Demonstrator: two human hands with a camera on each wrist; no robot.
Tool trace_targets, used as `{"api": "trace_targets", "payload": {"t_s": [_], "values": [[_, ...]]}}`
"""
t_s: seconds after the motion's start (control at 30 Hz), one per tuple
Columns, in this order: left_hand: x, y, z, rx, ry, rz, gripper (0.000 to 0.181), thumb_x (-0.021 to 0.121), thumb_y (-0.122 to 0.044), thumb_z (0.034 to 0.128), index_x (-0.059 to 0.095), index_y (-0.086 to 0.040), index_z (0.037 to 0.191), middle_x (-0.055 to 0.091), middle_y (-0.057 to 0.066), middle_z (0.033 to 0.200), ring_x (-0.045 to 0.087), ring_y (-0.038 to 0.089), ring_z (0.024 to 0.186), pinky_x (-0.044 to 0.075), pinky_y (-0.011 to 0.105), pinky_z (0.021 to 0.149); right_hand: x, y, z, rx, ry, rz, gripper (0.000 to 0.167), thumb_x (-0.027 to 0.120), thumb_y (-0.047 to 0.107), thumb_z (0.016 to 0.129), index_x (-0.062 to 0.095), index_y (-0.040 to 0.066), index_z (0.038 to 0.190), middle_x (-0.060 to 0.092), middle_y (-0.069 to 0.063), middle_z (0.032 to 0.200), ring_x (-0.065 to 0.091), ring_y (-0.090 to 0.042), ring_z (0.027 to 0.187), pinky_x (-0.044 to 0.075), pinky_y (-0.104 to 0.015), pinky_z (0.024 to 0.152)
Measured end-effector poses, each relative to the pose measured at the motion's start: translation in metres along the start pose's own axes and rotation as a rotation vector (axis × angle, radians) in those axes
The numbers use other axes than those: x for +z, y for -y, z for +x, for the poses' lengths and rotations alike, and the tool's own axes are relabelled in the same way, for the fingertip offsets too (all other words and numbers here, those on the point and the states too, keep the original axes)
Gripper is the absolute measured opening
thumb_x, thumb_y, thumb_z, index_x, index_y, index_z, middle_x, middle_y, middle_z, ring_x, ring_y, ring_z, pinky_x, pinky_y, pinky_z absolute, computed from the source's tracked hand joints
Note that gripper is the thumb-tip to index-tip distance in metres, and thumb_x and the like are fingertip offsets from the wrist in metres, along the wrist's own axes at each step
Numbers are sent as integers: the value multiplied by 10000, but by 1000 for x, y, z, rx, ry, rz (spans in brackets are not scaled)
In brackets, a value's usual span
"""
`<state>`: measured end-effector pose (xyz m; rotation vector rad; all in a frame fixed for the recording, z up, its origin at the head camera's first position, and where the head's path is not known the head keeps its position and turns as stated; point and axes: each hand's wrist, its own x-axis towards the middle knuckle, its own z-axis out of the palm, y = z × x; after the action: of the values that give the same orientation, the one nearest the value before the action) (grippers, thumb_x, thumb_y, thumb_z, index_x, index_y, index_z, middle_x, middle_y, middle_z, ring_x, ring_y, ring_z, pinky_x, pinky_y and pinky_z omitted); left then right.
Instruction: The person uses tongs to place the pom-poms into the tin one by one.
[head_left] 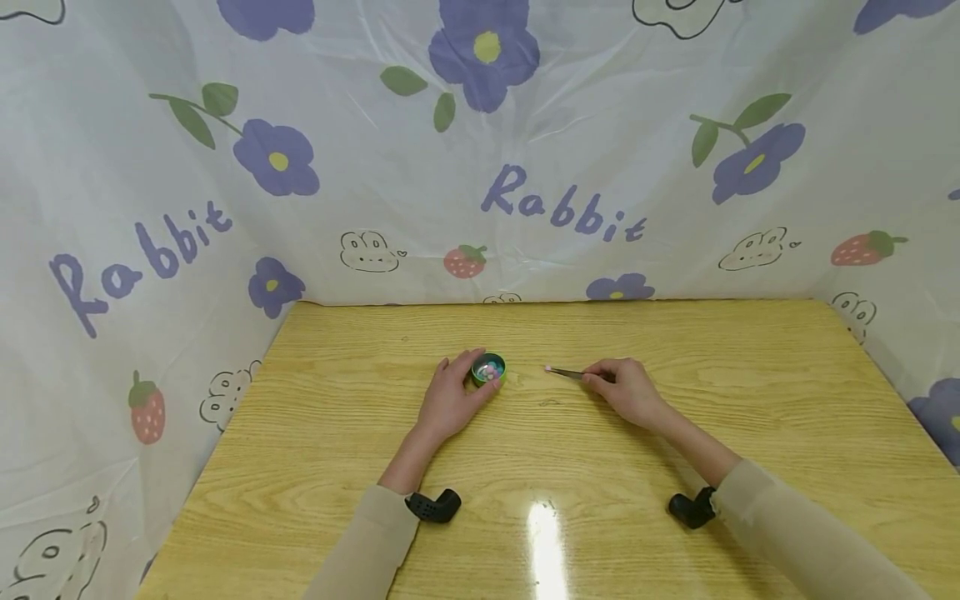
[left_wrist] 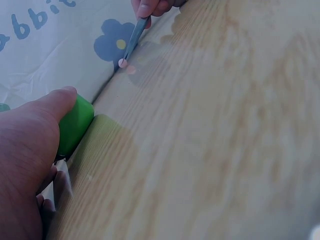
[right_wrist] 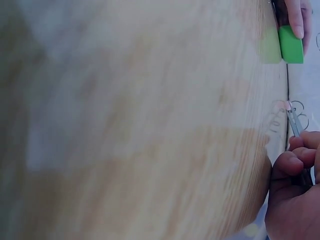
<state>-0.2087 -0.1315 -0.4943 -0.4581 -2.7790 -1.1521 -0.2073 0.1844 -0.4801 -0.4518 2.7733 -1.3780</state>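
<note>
My left hand [head_left: 447, 397] holds a small round green container [left_wrist: 76, 125] on the table, its thumb and fingers curved around the sides. Inside lie several small pink, white and bluish beads [head_left: 490, 369]. To the right, my right hand [head_left: 628, 393] pinches a pair of metal tweezers [head_left: 567, 373] that points left toward the container. A pale pink bead [head_left: 547, 367] sits between the tweezer tips, apart from the container. In the left wrist view the bead is just above the tabletop, with its reflection beneath. The right wrist view shows the tweezers [right_wrist: 294, 121] partly covered by fingers.
The wooden table [head_left: 510, 467] has a glossy top with a bright light reflection near its front. Behind it and along both sides hangs a white curtain [head_left: 375, 175] printed with flowers, rabbits and strawberries. Black wrist cameras [head_left: 435, 506] are strapped on both forearms.
</note>
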Motion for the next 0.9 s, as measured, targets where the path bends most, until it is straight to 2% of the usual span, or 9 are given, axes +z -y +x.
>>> {"api": "trace_targets", "payload": {"t_s": [0.63,0.9], "values": [[2,2,1,5,-6,-7,631,723,-392,975,539,-82,1493,540,183,1481,472,400,1384,202,524,1233,-2,3,-1,-8,-13,15,152,674,78,1003,769,-29,1055,740,-87,921,575,-163,746,458,-260,615],[0,-1,0,15,-13,-10,624,732,-379,970,551,-66,1478,551,187,1469,493,402,1364,207,542,1228,-1,13,6,-11,-7,45,168,652,92,1020,764,-24,1068,702,-88,815,518,-166,647,403,-256,541]]}}
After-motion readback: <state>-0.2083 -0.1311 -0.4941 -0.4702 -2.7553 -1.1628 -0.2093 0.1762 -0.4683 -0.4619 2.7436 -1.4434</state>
